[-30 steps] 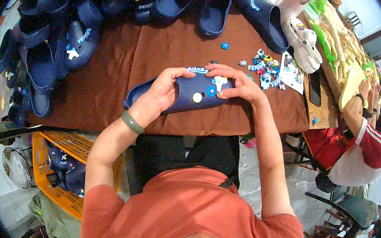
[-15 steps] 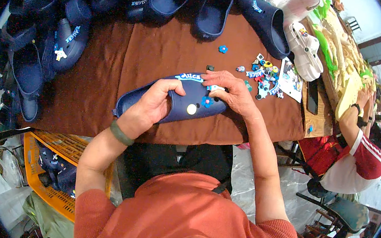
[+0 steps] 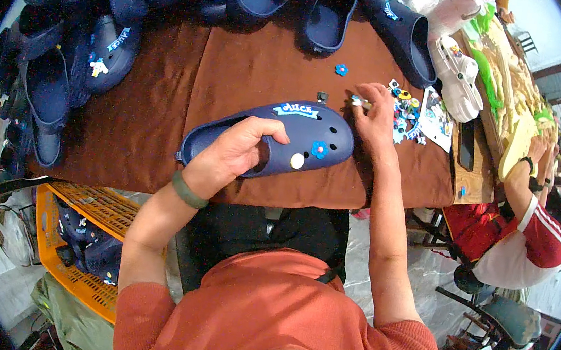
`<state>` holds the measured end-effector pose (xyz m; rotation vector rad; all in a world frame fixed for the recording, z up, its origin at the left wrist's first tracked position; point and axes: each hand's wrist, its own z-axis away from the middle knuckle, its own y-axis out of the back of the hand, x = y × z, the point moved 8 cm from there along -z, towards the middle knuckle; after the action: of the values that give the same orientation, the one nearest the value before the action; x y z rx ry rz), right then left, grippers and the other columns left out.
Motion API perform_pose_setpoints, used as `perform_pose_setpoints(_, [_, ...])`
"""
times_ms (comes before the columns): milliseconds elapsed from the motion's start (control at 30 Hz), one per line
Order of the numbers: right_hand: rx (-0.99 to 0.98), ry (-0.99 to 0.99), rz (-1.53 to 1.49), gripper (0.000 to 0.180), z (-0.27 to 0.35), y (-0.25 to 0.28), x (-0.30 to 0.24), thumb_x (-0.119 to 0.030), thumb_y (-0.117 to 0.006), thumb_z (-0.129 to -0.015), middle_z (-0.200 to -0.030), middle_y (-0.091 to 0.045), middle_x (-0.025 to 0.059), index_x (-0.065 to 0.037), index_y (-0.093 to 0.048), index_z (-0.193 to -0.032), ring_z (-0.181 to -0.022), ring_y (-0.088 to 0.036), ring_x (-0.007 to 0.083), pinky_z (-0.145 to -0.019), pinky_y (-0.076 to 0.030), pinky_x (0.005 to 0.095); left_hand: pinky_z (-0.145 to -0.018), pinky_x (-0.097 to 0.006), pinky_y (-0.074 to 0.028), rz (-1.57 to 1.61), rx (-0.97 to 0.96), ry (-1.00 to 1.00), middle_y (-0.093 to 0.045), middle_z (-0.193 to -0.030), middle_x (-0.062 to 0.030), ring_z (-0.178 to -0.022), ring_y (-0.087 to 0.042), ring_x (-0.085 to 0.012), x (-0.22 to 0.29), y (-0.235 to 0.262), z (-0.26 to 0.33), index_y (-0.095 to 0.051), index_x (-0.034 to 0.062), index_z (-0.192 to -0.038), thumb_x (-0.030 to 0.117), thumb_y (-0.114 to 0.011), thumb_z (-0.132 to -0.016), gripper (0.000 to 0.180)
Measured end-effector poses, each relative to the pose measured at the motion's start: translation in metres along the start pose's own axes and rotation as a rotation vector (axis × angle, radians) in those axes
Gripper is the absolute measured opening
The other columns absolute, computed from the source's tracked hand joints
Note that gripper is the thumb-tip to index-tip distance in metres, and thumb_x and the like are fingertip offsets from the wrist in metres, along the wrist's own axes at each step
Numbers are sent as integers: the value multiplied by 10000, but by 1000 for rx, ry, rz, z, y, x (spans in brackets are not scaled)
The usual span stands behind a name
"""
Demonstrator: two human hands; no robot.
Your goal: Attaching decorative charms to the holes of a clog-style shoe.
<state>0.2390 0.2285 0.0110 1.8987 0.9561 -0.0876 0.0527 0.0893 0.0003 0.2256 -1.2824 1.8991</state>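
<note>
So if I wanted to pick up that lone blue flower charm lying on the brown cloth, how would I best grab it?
Pinch the blue flower charm by its petal edges, coming straight down from above. It lies flat on the brown cloth with bare cloth around it, apart from the charm pile, so two fingertips can close on opposite sides.

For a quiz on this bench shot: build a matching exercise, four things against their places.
Things:
1. left hand
2. right hand
3. white clogs
4. orange crate

Places:
A. under the table's left end
B. on the navy clog
C. far right of the table
D. at the pile of charms

Pairs: 1-B, 2-D, 3-C, 4-A
</note>
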Motion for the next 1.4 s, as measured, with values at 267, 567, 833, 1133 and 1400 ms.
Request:
perform_pose_setpoints(267, [-569,119,-632,406,-4,-2,-97,-186,-709,-807,-1227,-600,145,-24,-611,-1166,-1200,-539,265,-1027,-407,368,-955,-331,-476,-698,-210,-540,-658,-1092,-78,-1028,-629,-225,12,1,26,-632,24,-1094,52,-646,-782,314])
perform_pose_setpoints(567, [-790,55,-671,290,-3,-41,-100,-224,-634,-900,-1083,-694,133,-65,-682,-1138,-1037,-638,250,-915,-475,344,-972,-357,-461,-609,-424,-588,-654,-1114,-83,-1069,-613,-222,15,-12,26,-658,77,-1089,-90,-584,-780,358])
perform_pose_setpoints(833, [-664,118,-233,307,-4,-41,-102,-354,-544,-935,-817,-664,183,-83,-676,-877,-809,-632,373,-680,-484,469,-962,-309,-439,-432,-360,-419,-554,-1107,-74,-1109,-553,-172,2,18,-3,-671,61,-1020,29,-571,-893,165])
perform_pose_setpoints(1133, [-698,122,-51,292,-6,-58,-99,-313,-540,-941,-868,-647,194,-49,-662,-909,-869,-604,402,-729,-472,468,-874,-276,-487,-191,-111,-103,-654,-1005,-97,-969,-626,-166,-2,9,-5,-642,-7,-960,-11,-679,-761,203])
perform_pose_setpoints(1400, [-377,-286,-635,277,-8,-38,-45,-249,-639,-906,-905,-694,130,-10,-664,-1044,-855,-656,174,-765,-496,311,-897,-311,-517,-168,-151,31,-676,-1049,-109,-949,-666,-198,-8,4,-16,-633,-34,-1060,12,-625,-777,287])
